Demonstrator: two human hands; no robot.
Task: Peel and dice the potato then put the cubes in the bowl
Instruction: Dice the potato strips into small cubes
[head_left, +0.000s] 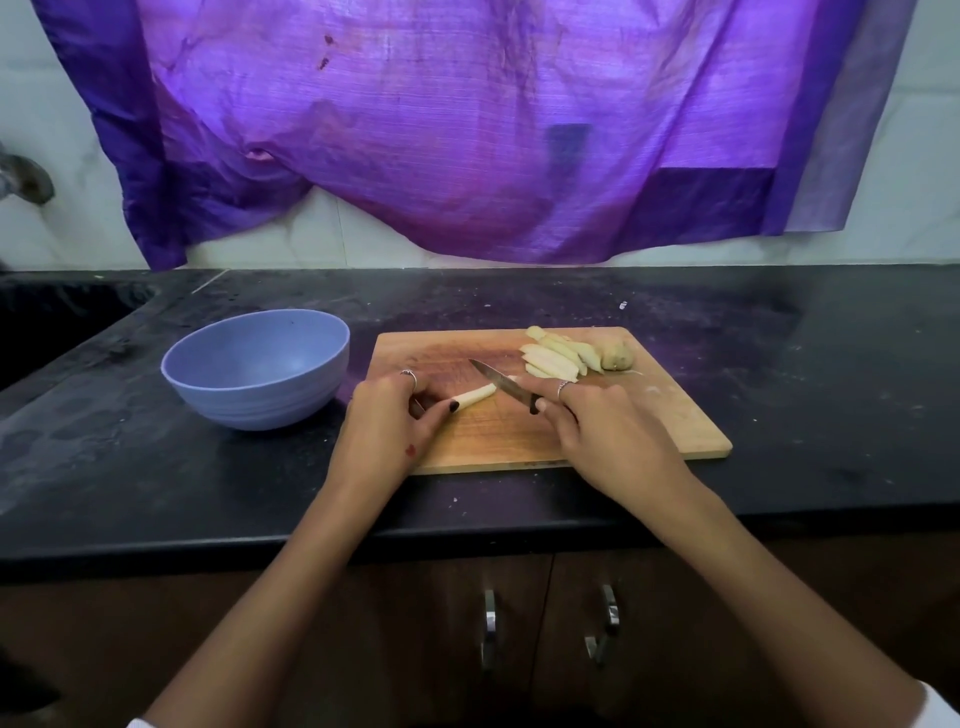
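A wooden cutting board (649, 421) lies on the black counter. My left hand (389, 421) pinches one pale potato stick (475, 397) at its near end, flat on the board. My right hand (597, 431) grips a small knife (501, 382) by its dark handle, the blade pointing up-left just beyond the stick's far tip. Several more potato sticks (553, 358) lie in a pile at the board's far side, with an unpeeled end piece (618, 356) beside them. A blue bowl (257, 376) stands left of the board; nothing shows inside it.
The black counter (779, 338) runs to a sink recess (52, 322) at far left, with a tap (23, 182) above it. A purple cloth (467, 130) hangs on the tiled wall behind. Cabinet doors with metal handles (488, 629) sit under the counter edge.
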